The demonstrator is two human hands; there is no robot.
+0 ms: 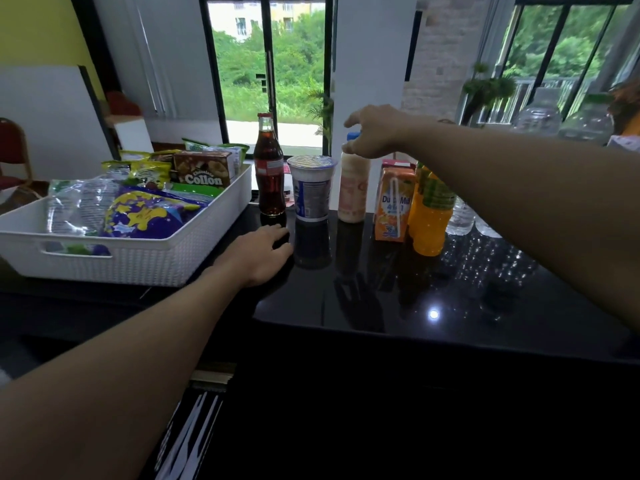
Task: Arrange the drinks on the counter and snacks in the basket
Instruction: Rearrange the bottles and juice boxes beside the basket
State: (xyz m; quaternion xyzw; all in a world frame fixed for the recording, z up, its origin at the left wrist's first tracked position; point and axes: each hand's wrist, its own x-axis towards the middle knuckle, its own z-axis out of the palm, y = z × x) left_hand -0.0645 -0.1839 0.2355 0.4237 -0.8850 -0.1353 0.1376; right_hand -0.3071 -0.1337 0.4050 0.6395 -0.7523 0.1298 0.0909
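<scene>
A white basket (207,237) on the left holds several snack packs, among them a brown Collon box (202,169) and a purple bag (145,216). On the black counter (450,306) stands a row of drinks: a cola bottle (269,168), a sealed cup (311,188), a pale blue-capped bottle (352,192), an orange juice carton (393,206) and an orange bottle (429,216). My right hand (374,133) grips the top of the pale bottle. My left hand (263,252) rests flat on the counter in front of the cola bottle.
Clear water bottles (460,213) stand behind the orange bottle, and larger clear bottles (536,114) stand at the far right. A window is behind the drinks. A red chair (14,154) is at the far left. The counter's front edge lies near me.
</scene>
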